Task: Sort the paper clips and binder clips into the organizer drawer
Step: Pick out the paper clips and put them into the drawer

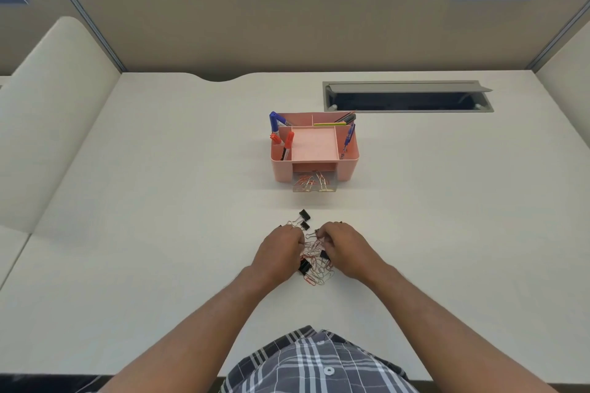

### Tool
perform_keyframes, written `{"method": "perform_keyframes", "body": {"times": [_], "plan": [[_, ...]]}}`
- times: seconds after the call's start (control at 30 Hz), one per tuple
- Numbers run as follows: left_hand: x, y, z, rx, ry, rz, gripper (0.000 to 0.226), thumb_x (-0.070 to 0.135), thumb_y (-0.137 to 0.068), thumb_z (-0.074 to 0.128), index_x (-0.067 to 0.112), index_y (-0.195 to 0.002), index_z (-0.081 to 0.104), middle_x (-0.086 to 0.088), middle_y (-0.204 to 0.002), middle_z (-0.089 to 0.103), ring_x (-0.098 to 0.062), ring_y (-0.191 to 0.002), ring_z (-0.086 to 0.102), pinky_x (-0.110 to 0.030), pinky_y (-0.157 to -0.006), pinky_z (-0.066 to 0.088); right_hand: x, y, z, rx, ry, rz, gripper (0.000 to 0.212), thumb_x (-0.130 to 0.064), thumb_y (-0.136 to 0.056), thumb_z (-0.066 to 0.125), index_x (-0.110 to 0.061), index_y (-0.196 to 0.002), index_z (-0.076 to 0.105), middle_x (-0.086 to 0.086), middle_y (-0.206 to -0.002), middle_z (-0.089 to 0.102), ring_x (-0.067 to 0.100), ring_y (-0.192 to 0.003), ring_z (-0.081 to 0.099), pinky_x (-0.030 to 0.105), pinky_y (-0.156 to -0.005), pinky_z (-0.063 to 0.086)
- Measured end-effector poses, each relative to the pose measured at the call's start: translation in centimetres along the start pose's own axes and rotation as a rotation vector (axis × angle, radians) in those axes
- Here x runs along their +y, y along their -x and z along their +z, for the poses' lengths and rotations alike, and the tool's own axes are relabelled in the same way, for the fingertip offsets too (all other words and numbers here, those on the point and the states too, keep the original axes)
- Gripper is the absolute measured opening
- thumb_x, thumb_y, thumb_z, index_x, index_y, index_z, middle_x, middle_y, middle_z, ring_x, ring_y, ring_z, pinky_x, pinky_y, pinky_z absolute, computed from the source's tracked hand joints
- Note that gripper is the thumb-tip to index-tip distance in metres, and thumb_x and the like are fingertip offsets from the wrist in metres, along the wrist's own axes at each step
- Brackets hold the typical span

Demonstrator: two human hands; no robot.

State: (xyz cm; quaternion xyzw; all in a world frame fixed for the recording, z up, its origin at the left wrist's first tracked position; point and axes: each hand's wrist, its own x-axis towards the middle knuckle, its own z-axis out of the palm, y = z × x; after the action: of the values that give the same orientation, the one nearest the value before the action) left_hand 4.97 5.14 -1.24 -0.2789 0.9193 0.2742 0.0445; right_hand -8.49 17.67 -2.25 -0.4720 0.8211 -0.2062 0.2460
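From the head view, a pile of clips (pixel 316 260) lies on the pale bench (pixel 159 233) between the two hands, red and silver paper clips tangled with black binder clips. The left hand (pixel 281 249) rests on the pile's left edge with fingers curled down into it; the right hand (pixel 343 249) sits on the right edge, fingertips pinched among the wires at the top of the pile. Whether either hand has actually got hold of a clip I cannot tell, as the fingers hide the contact. Two black binder clips (pixel 303 217) lie just beyond the left hand, apart from the main heap. Farther off, straight ahead, stands the pink organizer (pixel 348 166) with markers and pens in its upper compartments. Its clear drawer (pixel 314 185) is pulled out toward the person and holds some paper clips and a gold binder clip.
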Motion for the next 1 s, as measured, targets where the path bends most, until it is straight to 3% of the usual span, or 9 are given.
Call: {"method": "perform_keyframes", "body": {"times": [0.17,0.27,0.43,0.57,0.77,0.9,1.0], "plan": [[0.0,-0.1,-0.6,0.049,0.124,-0.078,0.011,0.014,-0.088,0.057,0.019,-0.079,0.057,0.005,-0.079,0.061,-0.016,-0.076,0.053,-0.029,-0.065,0.039,0.0,0.0,-1.2,0.034,-0.185,0.080,0.019,-0.014,-0.090,0.050,-0.024,-0.101,0.063,-0.011,-0.090,0.062,0.007,-0.080,0.056,0.024,-0.073,0.046],[0.2,-0.4,-1.6,0.102,0.291,-0.131,0.011,0.015,-0.089,0.063,0.021,-0.079,0.063,0.010,-0.072,0.062,-0.010,-0.068,0.055,-0.026,-0.065,0.044,-0.4,-0.2,-2.4,0.084,-0.280,0.119,0.019,-0.015,-0.089,0.054,-0.024,-0.100,0.067,-0.010,-0.086,0.064,0.004,-0.077,0.059,0.023,-0.073,0.050],[1.6,-2.0,-4.7,0.205,0.477,-0.122,0.012,0.014,-0.089,0.067,0.022,-0.080,0.067,0.011,-0.071,0.065,0.004,-0.060,0.057,-0.008,-0.058,0.043,-2.3,-1.8,-5.4,0.218,-0.427,0.088,0.015,-0.013,-0.087,0.062,-0.023,-0.092,0.072,-0.006,-0.082,0.069,0.006,-0.071,0.061,0.018,-0.067,0.052],[2.9,-4.6,-7.5,0.303,0.428,-0.085,0.009,0.015,-0.090,0.064,0.021,-0.085,0.069,0.010,-0.077,0.066,-0.003,-0.072,0.060,-0.018,-0.066,0.048,-4.4,-4.0,-8.1,0.412,-0.389,0.026,0.016,-0.011,-0.088,0.061,-0.020,-0.094,0.074,-0.014,-0.080,0.068,-0.001,-0.073,0.061,0.012,-0.067,0.049],[4.2,-7.4,-8.8,0.333,0.294,-0.073,0.016,0.010,-0.091,0.058,0.013,-0.087,0.073,0.000,-0.082,0.069,-0.017,-0.078,0.062,-0.036,-0.073,0.056,-5.5,-6.9,-9.2,0.406,-0.183,0.023,0.022,-0.007,-0.091,0.054,-0.008,-0.101,0.074,0.010,-0.097,0.071,0.022,-0.088,0.063,0.037,-0.079,0.054],[3.9,-7.1,-8.4,0.337,0.313,-0.033,0.017,0.006,-0.092,0.056,0.016,-0.089,0.070,0.001,-0.086,0.068,-0.016,-0.080,0.061,-0.031,-0.071,0.053,-5.3,-6.3,-9.2,0.431,-0.200,0.006,0.020,-0.006,-0.090,0.055,-0.009,-0.094,0.074,0.006,-0.088,0.072,0.021,-0.081,0.063,0.038,-0.074,0.054],[3.3,-5.6,-7.5,0.359,0.329,0.017,0.015,0.005,-0.091,0.057,0.019,-0.090,0.063,0.003,-0.085,0.065,-0.015,-0.078,0.059,-0.026,-0.068,0.049,-4.5,-4.8,-8.8,0.420,-0.249,0.024,0.016,-0.010,-0.089,0.058,-0.017,-0.090,0.072,-0.005,-0.082,0.069,0.014,-0.076,0.062,0.028,-0.067,0.052]]}}
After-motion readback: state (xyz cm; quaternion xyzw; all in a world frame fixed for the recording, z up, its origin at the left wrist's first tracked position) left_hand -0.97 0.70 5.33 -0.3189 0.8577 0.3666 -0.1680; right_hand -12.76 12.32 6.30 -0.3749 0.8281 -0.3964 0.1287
